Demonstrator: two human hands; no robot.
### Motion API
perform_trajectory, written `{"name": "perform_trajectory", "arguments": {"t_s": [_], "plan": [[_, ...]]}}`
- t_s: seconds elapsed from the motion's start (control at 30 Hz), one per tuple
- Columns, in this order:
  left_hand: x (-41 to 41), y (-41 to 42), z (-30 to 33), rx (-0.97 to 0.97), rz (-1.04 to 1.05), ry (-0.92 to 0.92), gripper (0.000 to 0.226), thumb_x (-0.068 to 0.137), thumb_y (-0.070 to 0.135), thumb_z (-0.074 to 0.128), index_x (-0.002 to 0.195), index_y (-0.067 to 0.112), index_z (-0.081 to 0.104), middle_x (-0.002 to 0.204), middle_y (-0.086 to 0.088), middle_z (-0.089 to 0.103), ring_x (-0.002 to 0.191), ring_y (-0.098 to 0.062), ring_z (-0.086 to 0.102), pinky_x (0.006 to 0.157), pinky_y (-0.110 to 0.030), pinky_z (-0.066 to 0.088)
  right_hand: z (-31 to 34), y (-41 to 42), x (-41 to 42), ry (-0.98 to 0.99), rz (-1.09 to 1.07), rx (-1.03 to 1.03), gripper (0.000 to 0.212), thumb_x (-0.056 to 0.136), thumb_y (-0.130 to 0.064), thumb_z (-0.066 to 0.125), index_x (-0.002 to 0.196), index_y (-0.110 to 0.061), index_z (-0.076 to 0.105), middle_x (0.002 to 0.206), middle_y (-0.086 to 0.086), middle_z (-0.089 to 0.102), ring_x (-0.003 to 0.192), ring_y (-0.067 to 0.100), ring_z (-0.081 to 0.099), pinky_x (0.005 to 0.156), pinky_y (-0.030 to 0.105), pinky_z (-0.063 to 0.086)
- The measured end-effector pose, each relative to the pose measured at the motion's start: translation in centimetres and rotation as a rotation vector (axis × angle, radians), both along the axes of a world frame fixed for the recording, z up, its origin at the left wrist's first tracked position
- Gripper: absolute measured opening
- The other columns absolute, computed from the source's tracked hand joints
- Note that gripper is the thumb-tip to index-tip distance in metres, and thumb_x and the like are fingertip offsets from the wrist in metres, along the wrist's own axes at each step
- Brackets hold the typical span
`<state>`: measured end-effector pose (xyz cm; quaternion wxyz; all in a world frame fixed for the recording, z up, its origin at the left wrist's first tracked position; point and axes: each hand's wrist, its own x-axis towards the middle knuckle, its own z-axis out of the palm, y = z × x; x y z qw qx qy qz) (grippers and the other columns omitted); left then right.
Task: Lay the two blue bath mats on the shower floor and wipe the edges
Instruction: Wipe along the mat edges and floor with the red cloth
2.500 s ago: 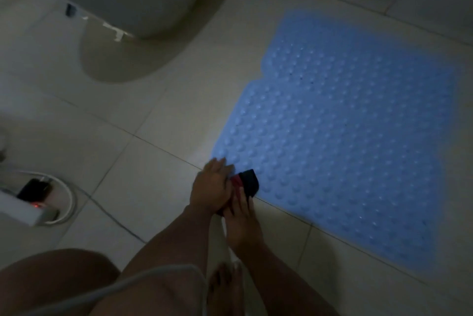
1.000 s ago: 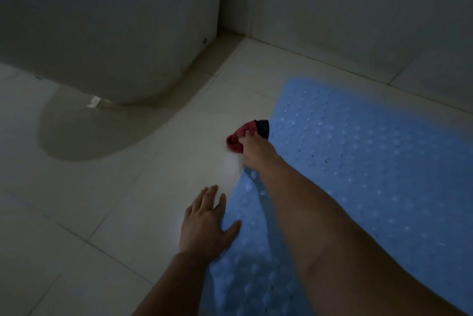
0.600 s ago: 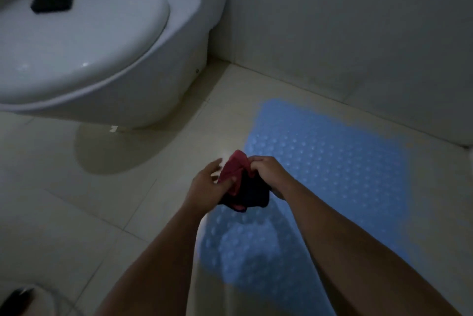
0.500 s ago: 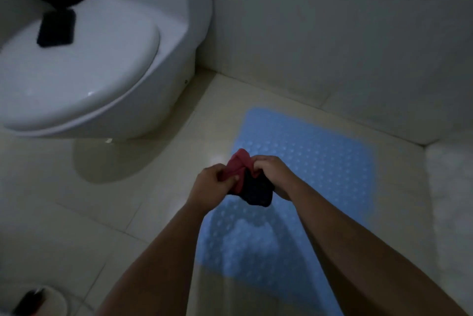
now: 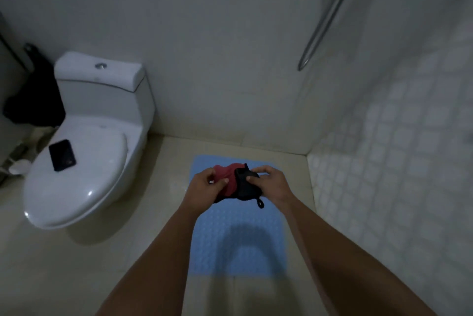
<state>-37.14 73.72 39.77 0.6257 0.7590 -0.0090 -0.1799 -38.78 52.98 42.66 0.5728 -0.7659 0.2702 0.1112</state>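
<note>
Blue studded mat (image 5: 238, 246) lies flat — both hands' fingers (image 5: 222, 181) pinch a red-black cloth (image 5: 236, 182).

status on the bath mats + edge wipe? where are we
Done: one blue mat lies flat on the floor beside the toilet. In hand: the left hand and right hand both grip the red and black cloth above the mat, not touching it. Left: a second mat is not in view, so it may be unlaid; whether the edges are fully wiped cannot be told.
</note>
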Motion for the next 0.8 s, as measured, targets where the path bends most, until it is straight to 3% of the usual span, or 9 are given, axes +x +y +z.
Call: {"name": "perform_trajectory", "arguments": {"t_s": [0.07, 0.13, 0.23, 0.33, 0.43, 0.6, 0.7, 0.8], "plan": [[-0.6, 0.0, 3.8, 0.028, -0.029, -0.032, 0.014, 0.092, 0.015, 0.075, 0.104, 0.011, 0.073, 0.098, -0.003, 0.076, 0.083, -0.014, 0.075, 0.073, -0.029, 0.062, 3.8, 0.4, -0.7, 0.013, 0.01, 0.007, 0.032, 0.082, -0.025, 0.083, 0.107, -0.01, 0.07, 0.095, 0.01, 0.073, 0.093, 0.029, 0.072, 0.063, 0.024, 0.052], [-1.2, -0.1, 7.1, 0.072, -0.04, -0.091, 0.015, 0.087, 0.016, 0.079, 0.098, 0.007, 0.073, 0.092, -0.009, 0.077, 0.083, -0.02, 0.076, 0.076, -0.036, 0.062, 6.8, 1.1, -1.2, 0.1, 0.039, 0.018, 0.045, 0.079, -0.054, 0.078, 0.108, -0.019, 0.073, 0.109, -0.001, 0.073, 0.103, 0.022, 0.068, 0.083, 0.041, 0.049], [-1.9, -0.4, 10.8, 0.133, -0.092, -0.191, 0.011, 0.083, 0.016, 0.082, 0.091, 0.011, 0.075, 0.081, -0.012, 0.076, 0.066, -0.018, 0.072, 0.063, -0.036, 0.057, 10.3, 2.0, -1.6, 0.164, 0.04, 0.028, 0.067, 0.069, -0.081, 0.066, 0.104, -0.025, 0.076, 0.107, -0.011, 0.074, 0.103, 0.016, 0.066, 0.09, 0.051, 0.043], [-2.4, -0.2, 13.2, 0.203, -0.162, -0.241, 0.009, 0.08, 0.026, 0.083, 0.082, 0.024, 0.075, 0.079, -0.004, 0.077, 0.072, -0.018, 0.073, 0.069, -0.04, 0.058, 12.2, 2.2, -1.0, 0.028, 0.005, 0.053, 0.047, 0.071, -0.063, 0.078, 0.091, -0.02, 0.075, 0.101, -0.006, 0.077, 0.103, 0.016, 0.07, 0.087, 0.046, 0.043], [-2.3, 0.4, 15.1, 0.286, -0.197, -0.277, 0.031, 0.071, 0.044, 0.08, 0.08, 0.014, 0.075, 0.08, -0.011, 0.074, 0.073, -0.025, 0.071, 0.074, -0.045, 0.057, 14.5, 2.3, -0.5, -0.098, -0.035, 0.145, 0.032, 0.075, -0.041, 0.083, 0.091, -0.014, 0.073, 0.099, -0.002, 0.078, 0.102, 0.017, 0.07, 0.08, 0.038, 0.043], [-1.4, 0.7, 18.7, 0.455, -0.245, -0.396, 0.028, 0.082, 0.041, 0.066, 0.082, 0.015, 0.079, 0.079, 0.002, 0.078, 0.076, -0.01, 0.073, 0.078, -0.038, 0.06, 19.0, 1.7, 0.5, -0.263, -0.004, 0.275, 0.009, 0.087, -0.021, 0.072, 0.08, -0.02, 0.067, 0.082, 0.003, 0.067, 0.08, 0.019, 0.062, 0.071, 0.03, 0.048], [0.1, 0.9, 20.8, 0.535, -0.12, -0.549, 0.023, 0.087, 0.036, 0.063, 0.088, 0.017, 0.076, 0.087, 0.001, 0.077, 0.081, -0.015, 0.071, 0.079, -0.039, 0.059, 21.3, 1.9, 1.6, -0.297, 0.083, 0.306, 0.008, 0.086, -0.007, 0.07, 0.082, -0.014, 0.071, 0.076, 0.005, 0.065, 0.072, 0.019, 0.06, 0.065, 0.027, 0.049], [2.0, 1.0, 23.0, 0.471, 0.004, -0.623, 0.015, 0.094, 0.022, 0.065, 0.106, 0.018, 0.073, 0.103, 0.001, 0.076, 0.091, -0.016, 0.071, 0.087, -0.039, 0.058, 24.0, 2.1, 3.3, -0.345, 0.231, 0.269, 0.015, 0.083, -0.002, 0.073, 0.097, -0.006, 0.077, 0.09, 0.01, 0.073, 0.086, 0.021, 0.068, 0.087, 0.03, 0.055]]}}
